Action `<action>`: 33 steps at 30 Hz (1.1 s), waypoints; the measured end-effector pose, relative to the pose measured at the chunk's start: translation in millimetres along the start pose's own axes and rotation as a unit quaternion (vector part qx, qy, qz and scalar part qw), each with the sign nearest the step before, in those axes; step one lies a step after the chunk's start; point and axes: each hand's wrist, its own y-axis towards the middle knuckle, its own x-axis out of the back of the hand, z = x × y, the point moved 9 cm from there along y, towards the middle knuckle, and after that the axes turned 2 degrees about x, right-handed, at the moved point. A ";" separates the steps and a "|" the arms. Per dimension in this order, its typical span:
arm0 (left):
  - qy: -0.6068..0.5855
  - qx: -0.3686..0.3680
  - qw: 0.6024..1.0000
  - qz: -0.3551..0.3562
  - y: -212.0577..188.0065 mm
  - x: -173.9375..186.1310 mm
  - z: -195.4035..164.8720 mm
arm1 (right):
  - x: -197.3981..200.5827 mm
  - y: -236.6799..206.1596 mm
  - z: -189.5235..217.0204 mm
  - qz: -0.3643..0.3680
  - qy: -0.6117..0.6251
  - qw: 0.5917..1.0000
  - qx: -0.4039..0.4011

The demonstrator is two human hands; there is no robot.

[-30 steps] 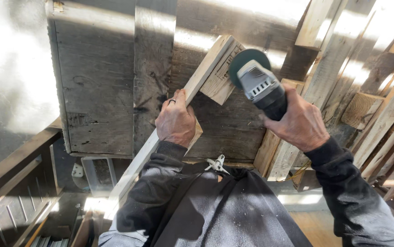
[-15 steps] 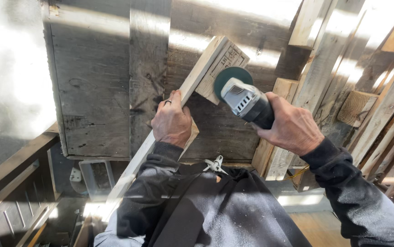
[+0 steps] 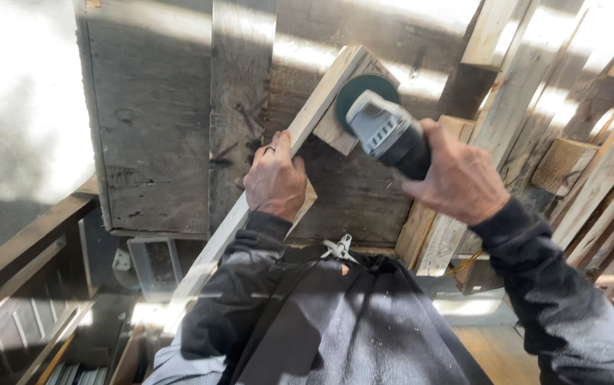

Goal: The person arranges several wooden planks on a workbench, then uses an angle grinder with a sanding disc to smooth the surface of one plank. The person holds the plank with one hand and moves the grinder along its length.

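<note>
Your two hands are apart, each clamped on its own thing. Your left hand point(image 3: 275, 182) presses down on one long pale batten point(image 3: 300, 135), fingers spread over its top face and thumb side toward you; the batten runs from about 7 o'clock near your hip up to 1 o'clock, where its end sits under the tool. Your right hand point(image 3: 460, 178) is wrapped round the dark body of one sander point(image 3: 385, 132), which points toward 10 o'clock from that hand. Its grey head sits over one round green disc point(image 3: 364, 89), and the disc lies flat on the far end of the batten (a short pale block seems to be fixed there, though I cannot tell how).

Under the batten lies one weathered grey bench point(image 3: 154, 121) made of broad boards, sunlit along its far edge. At 3 o'clock, a stack of pale planks point(image 3: 528, 85) leans against it, too many and too overlapped to count. One small white clip point(image 3: 338, 248) hangs at your chest, at 6 o'clock from the left hand, on your grey apron point(image 3: 364, 335).
</note>
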 end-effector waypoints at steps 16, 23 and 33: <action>-0.007 0.005 1.000 0.007 -1.5 -1.5 -0.2 | 18.1 -2.5 -33.8 0.025 0.072 0.990 -0.117; -0.001 -0.010 1.000 -0.008 -3.1 0.4 -3.6 | 1.9 -5.8 -19.6 0.065 0.124 0.984 -0.106; -0.006 -0.017 1.000 -0.021 -3.0 2.9 -6.2 | -8.6 -4.5 -5.4 0.080 0.147 0.984 -0.067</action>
